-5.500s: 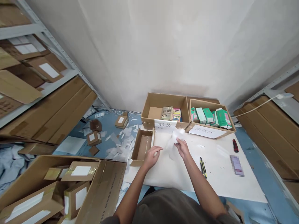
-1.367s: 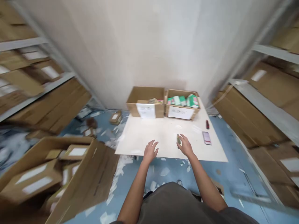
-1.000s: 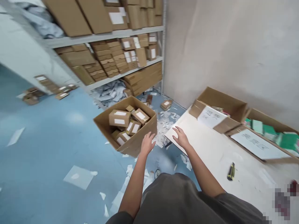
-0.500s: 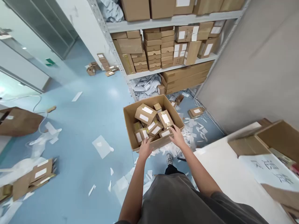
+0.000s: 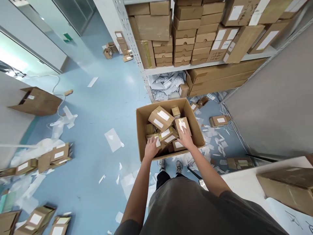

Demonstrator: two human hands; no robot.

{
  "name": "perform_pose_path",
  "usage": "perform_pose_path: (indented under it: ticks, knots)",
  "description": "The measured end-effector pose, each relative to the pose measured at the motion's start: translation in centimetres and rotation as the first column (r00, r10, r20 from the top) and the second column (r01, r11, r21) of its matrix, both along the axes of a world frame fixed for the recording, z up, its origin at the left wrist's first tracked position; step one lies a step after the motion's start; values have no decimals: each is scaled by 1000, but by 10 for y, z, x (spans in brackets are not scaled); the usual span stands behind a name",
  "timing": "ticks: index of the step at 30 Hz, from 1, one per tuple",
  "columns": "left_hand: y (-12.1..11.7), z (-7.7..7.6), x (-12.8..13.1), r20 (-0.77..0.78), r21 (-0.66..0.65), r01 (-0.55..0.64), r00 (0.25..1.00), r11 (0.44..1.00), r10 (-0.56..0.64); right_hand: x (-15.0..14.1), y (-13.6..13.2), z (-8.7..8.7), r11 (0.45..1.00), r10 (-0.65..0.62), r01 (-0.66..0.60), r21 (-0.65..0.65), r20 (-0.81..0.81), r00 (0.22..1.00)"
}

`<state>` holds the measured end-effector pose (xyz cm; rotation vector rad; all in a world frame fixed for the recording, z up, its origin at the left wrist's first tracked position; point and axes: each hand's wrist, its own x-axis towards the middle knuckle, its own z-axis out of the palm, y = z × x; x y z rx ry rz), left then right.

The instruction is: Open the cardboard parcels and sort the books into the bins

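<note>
A large open carton [image 5: 140, 130] stands in front of me, holding several small brown boxes with white labels. My left hand [image 5: 151, 148] reaches over its near rim, fingers stretched over a labelled box [image 5: 157, 141] in the near left corner. My right hand [image 5: 186, 139] lies with spread fingers on an upright labelled box [image 5: 179, 123] at the right side. Between the hands rests a taped box [image 5: 168, 134]. Behind it a larger box [image 5: 161, 118] lies tilted, and a small box [image 5: 175, 112] stands beside that. My fingers partly hide the boxes under them.
Behind the carton stands a metal shelf [image 5: 168, 69] full of brown boxes. Paper scraps [image 5: 113, 139] litter the blue floor. More boxes [image 5: 58, 153] lie at left, and a white table [image 5: 241, 176] is at right. Cables [image 5: 236, 125] run along the grey wall.
Both hands have moved from around the near rim further into the carton. My right hand has come onto the upright labelled box. The view has shifted, bringing both shoes into sight.
</note>
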<state>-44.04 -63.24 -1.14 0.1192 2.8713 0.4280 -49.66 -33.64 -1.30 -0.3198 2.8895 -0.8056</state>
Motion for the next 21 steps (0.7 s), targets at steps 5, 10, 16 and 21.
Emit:
perform_pose_path:
  ticks: [5, 10, 16, 21]
  knots:
    - [-1, -59, -41, 234, 38, 49, 971, 998, -56, -21, -23, -36, 995, -6, -8, 101, 137, 991]
    - [2, -149, -92, 413, 101, 26, 908, 995, -66, -52, -49, -110, 978, 6, -67, 196, 294, 956]
    - [5, -265, -134, 503, 154, -44, 863, 987, -40, -97, -55, -216, 958, 3, -129, 256, 439, 898]
    - [21, -332, -133, 360, 202, -93, 933, 975, 14, -124, -50, -281, 960, 125, -223, 168, 456, 881]
